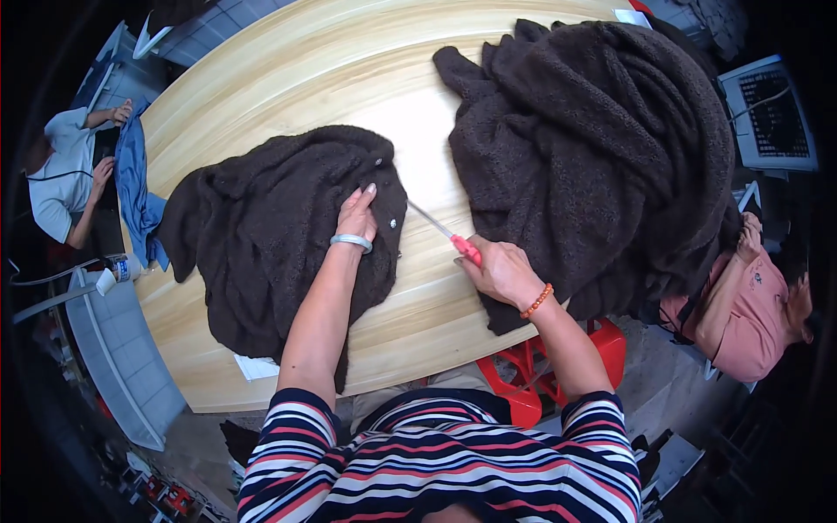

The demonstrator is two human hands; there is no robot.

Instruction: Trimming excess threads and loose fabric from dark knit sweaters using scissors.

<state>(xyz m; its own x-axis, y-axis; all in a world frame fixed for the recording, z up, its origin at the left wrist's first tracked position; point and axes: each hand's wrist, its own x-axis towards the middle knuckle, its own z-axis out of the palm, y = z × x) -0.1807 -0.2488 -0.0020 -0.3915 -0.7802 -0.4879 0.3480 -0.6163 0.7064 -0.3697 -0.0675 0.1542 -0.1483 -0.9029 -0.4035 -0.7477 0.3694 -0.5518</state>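
Observation:
A dark brown knitted cardigan [270, 227] lies bunched on the table to the left, small pale buttons showing along its right edge. My left hand [357, 215], with a pale bangle at the wrist, is closed on the knit near those buttons; some fingers are hidden. Just right of that edge, my right hand [506, 275] grips a red-handled tool [466, 250] with a thin metal blade. The blade points up and left, its tip close to the buttoned edge. Whether the tool is scissors cannot be made out. An orange bead bracelet circles my right wrist.
A big heap of dark brown knitwear [602, 157] covers the right of the wooden table [340, 74]. A person at the left handles blue cloth [132, 166]; another in pink sits at the right. Red stools [602, 353] stand below the near edge. A white crate [772, 113] is far right.

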